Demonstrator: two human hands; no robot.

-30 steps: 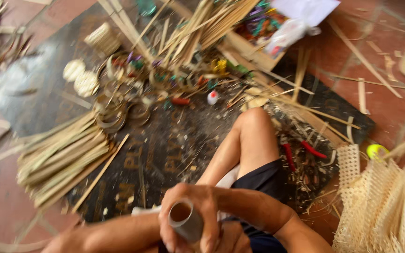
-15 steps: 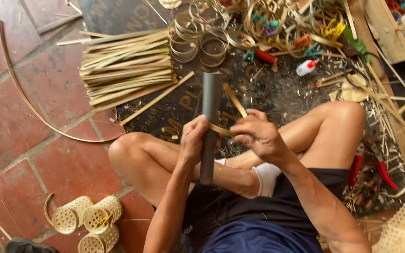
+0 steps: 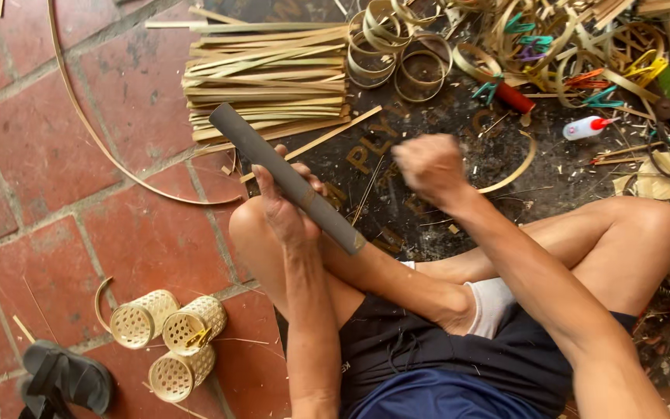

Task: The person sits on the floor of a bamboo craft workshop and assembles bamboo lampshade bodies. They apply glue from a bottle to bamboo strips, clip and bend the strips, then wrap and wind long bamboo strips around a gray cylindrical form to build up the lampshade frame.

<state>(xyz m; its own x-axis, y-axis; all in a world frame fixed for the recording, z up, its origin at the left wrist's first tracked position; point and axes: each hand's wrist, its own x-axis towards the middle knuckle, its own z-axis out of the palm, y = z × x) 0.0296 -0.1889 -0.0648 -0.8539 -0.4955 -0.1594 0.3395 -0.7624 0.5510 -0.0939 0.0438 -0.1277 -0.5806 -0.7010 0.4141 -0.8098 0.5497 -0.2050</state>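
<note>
The left hand [image 3: 287, 208] was clamped around a grey tube [image 3: 284, 178] slanting across the frame's centre, above the bent knee. The right hand [image 3: 428, 165] was balled into a fist just right of it, near the bundle of bamboo strips [image 3: 269, 74] at upper centre.

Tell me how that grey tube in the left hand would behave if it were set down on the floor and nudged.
The grey tube looks stiff: it stays straight though the left hand grips only its middle. Round and smooth, it would probably roll when nudged. Its hollow-looking end suggests it is fairly light, though that is hard to confirm.
</note>
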